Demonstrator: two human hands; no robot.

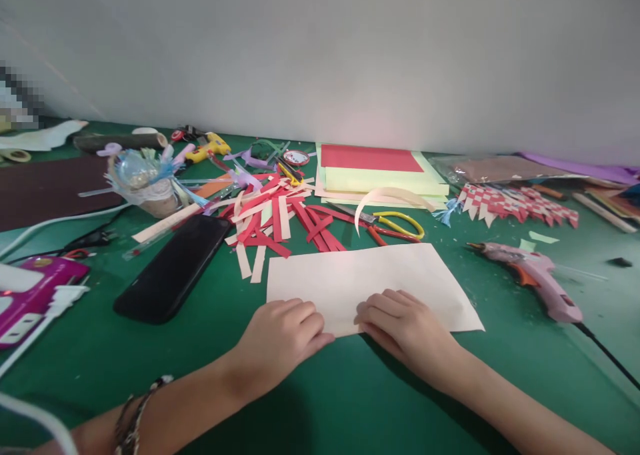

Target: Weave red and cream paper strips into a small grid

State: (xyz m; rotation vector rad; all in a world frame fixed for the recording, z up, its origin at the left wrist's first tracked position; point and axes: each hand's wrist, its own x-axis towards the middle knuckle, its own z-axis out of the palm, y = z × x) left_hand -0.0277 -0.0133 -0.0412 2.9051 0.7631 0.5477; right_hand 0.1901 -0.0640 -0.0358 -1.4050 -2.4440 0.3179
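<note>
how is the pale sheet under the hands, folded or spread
Mostly spread: the sheet shows a broad, flat face; whether its near edge folds, cannot tell.

The sheet of paper (350, 276) you have looks smooth and matt. Beyond the sheet, you see matt paper strips (283, 216) and scissors (369, 219) of metal and smooth plastic. Left of the sheet, the phone (173, 268) shows you a glossy, glass-like surface. Right of the sheet, the glue gun (543, 271) is smooth plastic; beneath the sheet, the table (345, 395) looks smooth, with a soft sheen.
</note>
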